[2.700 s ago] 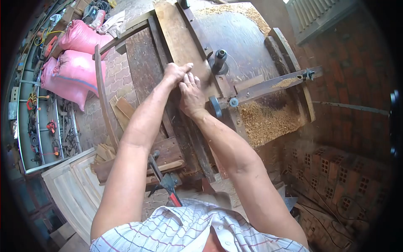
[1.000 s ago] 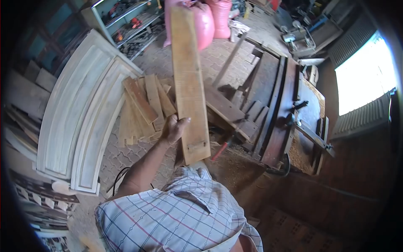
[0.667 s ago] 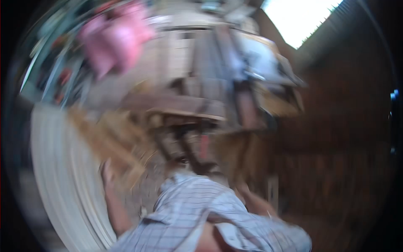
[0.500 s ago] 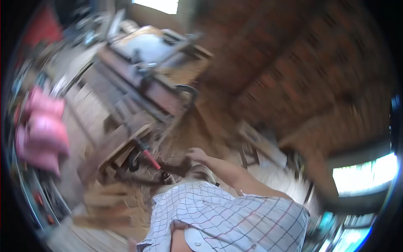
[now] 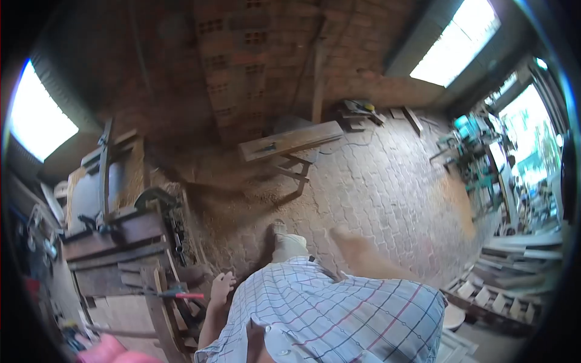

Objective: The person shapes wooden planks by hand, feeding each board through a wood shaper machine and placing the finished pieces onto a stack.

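My left hand point(image 5: 223, 287) hangs low beside my shirt, fingers apart and slightly bent, holding nothing. It is nearest to the red handle point(image 5: 190, 296) of a clamp on the worktable point(image 5: 115, 233) at the left. My right hand point(image 5: 346, 237) is out over the paved floor, smeared by motion, so its fingers cannot be made out. Farther ahead, a narrow wooden bench point(image 5: 311, 136) stands near the brick wall, with a small dark tool point(image 5: 268, 147) on its top.
Sawdust point(image 5: 242, 190) lies on the floor around the bench legs. Green machines point(image 5: 475, 136) stand at the right. Stacked wood strips point(image 5: 514, 260) lie at the lower right. Pink sacks point(image 5: 112, 351) show at the bottom left.
The view has swung right, from the worktable to the bench and machines. The board that my left hand held one second ago is out of sight, and that hand is now empty.
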A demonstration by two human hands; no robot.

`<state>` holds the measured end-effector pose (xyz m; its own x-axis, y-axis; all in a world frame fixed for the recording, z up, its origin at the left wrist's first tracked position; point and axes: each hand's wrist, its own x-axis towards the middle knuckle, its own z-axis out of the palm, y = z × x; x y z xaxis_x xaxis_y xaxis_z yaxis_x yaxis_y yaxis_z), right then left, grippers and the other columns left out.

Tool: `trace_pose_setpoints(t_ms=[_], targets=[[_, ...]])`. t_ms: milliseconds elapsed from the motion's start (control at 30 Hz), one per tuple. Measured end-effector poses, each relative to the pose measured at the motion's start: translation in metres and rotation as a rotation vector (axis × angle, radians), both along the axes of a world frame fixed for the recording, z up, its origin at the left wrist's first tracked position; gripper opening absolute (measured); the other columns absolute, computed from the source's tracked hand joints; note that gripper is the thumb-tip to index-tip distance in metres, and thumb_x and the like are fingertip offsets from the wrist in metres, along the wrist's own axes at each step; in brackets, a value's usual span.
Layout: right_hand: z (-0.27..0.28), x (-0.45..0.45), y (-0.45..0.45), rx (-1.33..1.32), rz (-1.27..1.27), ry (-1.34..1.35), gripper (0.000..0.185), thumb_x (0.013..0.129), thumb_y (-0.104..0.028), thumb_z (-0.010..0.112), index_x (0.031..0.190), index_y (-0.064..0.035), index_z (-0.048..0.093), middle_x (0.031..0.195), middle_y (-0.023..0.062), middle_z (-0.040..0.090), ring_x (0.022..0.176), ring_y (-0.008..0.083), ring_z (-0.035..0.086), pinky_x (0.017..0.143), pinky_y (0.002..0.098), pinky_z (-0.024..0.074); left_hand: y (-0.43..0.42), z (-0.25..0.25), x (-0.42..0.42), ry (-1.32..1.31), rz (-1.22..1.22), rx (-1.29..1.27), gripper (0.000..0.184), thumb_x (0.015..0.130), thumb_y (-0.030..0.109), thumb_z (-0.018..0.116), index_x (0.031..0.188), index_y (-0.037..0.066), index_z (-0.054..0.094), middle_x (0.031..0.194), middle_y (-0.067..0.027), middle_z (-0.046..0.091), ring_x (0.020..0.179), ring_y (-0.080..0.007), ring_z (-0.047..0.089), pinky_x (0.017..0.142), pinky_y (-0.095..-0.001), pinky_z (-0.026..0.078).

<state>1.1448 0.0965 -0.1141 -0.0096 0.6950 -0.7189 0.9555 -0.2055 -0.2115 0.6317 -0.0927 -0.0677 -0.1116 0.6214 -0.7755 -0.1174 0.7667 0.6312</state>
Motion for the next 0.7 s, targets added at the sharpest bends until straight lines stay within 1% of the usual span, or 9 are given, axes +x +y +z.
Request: trace_pose_setpoints(t_ms=[133,167,200,233,300,467,533,600,700], targets=[[-0.12,0.186,-0.081,0.076,0.011,-0.196,0.035,0.087,-0.032,0.07,0.109,-0.0055,0.079,0.112,0.0201,0.077,0.099,0.0343,0.075,0.08,0.0463,0.0582,0.057,0.002,0.029,0.036,0.052,-0.001,0.032,0.1,0.035,0.064,0.09,0.004,0.069,0.092,-0.014,0.074,0.085,-0.0229,0.071,0.068,-0.0365,0.051],[-0.155,0.194,-0.085,0.091,0.039,-0.236,0.035,0.087,-0.032,0.07,0.108,-0.0052,0.079,0.111,0.0201,0.077,0.098,0.0338,0.075,0.079,0.0462,0.0581,0.054,-0.02,0.027,0.228,-0.123,-0.016,0.033,0.099,0.034,0.064,0.093,0.002,0.07,0.091,-0.0169,0.073,0.086,-0.0256,0.071,0.07,-0.0391,0.052],[-0.081,0.163,-0.087,0.086,0.042,-0.221,0.035,0.087,-0.032,0.07,0.108,-0.0052,0.079,0.111,0.0201,0.077,0.098,0.0338,0.075,0.079,0.0462,0.0581,0.058,-0.042,0.027,0.418,-0.297,-0.026,0.034,0.099,0.034,0.064,0.095,0.001,0.07,0.091,-0.0198,0.073,0.086,-0.0283,0.072,0.072,-0.0417,0.052],[-0.001,0.12,-0.079,-0.072,-0.322,-0.178,0.036,0.089,-0.035,0.07,0.104,-0.0032,0.079,0.104,0.0182,0.076,0.091,0.0306,0.073,0.078,0.0457,0.0575,0.069,-0.057,0.03,0.601,-0.47,-0.033,0.036,0.098,0.034,0.064,0.098,-0.001,0.071,0.091,-0.0227,0.073,0.087,-0.0309,0.072,0.073,-0.0442,0.053],[-0.053,0.13,-0.11,-0.243,-0.663,0.12,0.033,0.091,-0.033,0.069,0.102,-0.0034,0.079,0.099,0.0164,0.075,0.088,0.0284,0.072,0.079,0.0452,0.0572,0.089,-0.061,0.05,0.607,-0.496,-0.003,0.035,0.098,0.032,0.063,0.099,-0.002,0.071,0.092,-0.0242,0.072,0.089,-0.033,0.072,0.075,-0.0453,0.053],[0.002,0.097,-0.028,-0.114,-0.983,0.509,0.03,0.093,-0.024,0.068,0.114,-0.0039,0.077,0.099,0.0137,0.076,0.086,0.0251,0.071,0.076,0.0423,0.0574,0.129,-0.059,0.058,0.651,-0.684,0.135,0.032,0.096,0.024,0.057,0.102,-0.004,0.073,0.101,-0.0318,0.071,0.099,-0.0433,0.071,0.084,-0.0509,0.054],[0.01,0.1,-0.005,-0.093,-0.937,0.481,0.032,0.093,-0.019,0.068,0.12,-0.0029,0.076,0.099,0.0119,0.076,0.083,0.0227,0.07,0.072,0.0397,0.0564,0.179,-0.052,0.056,0.817,-1.058,0.218,0.031,0.096,0.02,0.053,0.109,-0.001,0.074,0.11,-0.0318,0.071,0.105,-0.0452,0.07,0.088,-0.0529,0.053],[0.008,0.124,0.029,-0.099,-0.928,0.395,0.036,0.092,-0.018,0.068,0.124,-0.0027,0.074,0.096,0.0086,0.073,0.078,0.0181,0.067,0.065,0.0352,0.0532,0.226,-0.106,0.051,0.607,-0.778,-0.053,0.038,0.096,0.028,0.058,0.118,0.001,0.073,0.109,-0.0322,0.071,0.108,-0.0448,0.07,0.092,-0.0526,0.054],[-0.025,0.19,0.051,-0.133,-1.239,0.662,0.039,0.091,-0.019,0.067,0.128,-0.0047,0.071,0.093,0.0051,0.07,0.076,0.014,0.065,0.062,0.0313,0.0511,0.333,-0.06,0.093,0.756,-0.802,-0.076,0.066,0.089,0.041,0.069,0.135,-0.005,0.064,0.13,-0.0311,0.067,0.122,-0.0432,0.065,0.1,-0.0484,0.053]])
